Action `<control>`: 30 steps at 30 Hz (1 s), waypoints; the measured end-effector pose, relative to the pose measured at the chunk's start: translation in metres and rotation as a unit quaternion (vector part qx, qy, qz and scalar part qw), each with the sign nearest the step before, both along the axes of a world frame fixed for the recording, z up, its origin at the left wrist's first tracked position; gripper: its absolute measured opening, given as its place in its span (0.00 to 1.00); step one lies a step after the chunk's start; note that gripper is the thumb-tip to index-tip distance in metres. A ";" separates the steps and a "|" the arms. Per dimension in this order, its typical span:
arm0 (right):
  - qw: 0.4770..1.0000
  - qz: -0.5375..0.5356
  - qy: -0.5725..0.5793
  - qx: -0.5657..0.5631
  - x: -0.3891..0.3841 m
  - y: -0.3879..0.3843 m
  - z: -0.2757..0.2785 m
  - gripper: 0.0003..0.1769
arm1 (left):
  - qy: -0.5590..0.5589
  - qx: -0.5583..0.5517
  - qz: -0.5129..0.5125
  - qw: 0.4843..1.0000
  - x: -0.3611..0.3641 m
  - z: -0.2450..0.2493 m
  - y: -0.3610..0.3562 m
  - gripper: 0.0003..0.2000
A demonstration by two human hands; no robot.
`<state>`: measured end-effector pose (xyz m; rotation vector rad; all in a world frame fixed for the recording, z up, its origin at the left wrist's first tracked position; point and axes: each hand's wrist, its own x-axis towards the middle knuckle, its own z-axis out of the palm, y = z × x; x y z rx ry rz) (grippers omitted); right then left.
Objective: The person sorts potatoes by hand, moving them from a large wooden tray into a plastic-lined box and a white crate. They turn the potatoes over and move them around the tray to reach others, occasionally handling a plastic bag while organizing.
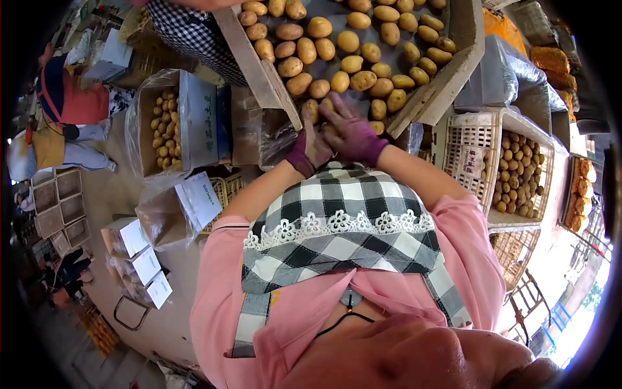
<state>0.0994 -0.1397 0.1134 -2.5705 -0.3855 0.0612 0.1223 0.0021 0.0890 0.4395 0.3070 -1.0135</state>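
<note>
My left hand (312, 146), in a purple glove, is at the near opening of a wooden-sided sorting tray (424, 107). Its fingers stretch forward beside a potato (311, 111). Just to the right, my right hand (354, 131), gloved too, reaches over the tray mouth with fingers apart, resting on or against potatoes. One potato (331, 131) shows partly between the two hands. Many yellow and brown potatoes (363, 80) lie spread on the tray's dark surface. Below the mouth is a plastic-lined container (275, 139), mostly hidden by my left hand and wrist.
A lined box of potatoes (199, 123) stands left, with white cartons (148, 266) nearer. On the right is a plastic crate (470, 155) beside more potatoes (518, 172). A person in a checked garment (188, 32) is at the tray's upper left; another person (78, 97) is farther left.
</note>
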 end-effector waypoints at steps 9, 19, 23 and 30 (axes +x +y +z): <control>0.904 -0.370 -0.205 -0.061 0.099 -0.088 0.044 0.34 | 0.080 -0.038 0.054 0.995 -0.004 -0.029 -0.009 0.57; 0.995 0.006 -0.052 -0.083 0.014 0.024 0.053 0.28 | 0.025 0.085 0.055 0.995 -0.007 -0.019 0.002 0.40; 0.958 -0.003 -0.207 -0.200 0.074 0.020 0.025 0.31 | 0.106 0.081 0.113 0.985 -0.008 -0.016 -0.003 0.26; 0.962 -0.017 -0.132 -0.237 0.018 -0.039 0.038 0.26 | 0.018 -0.037 -0.048 0.998 -0.014 -0.029 0.012 0.24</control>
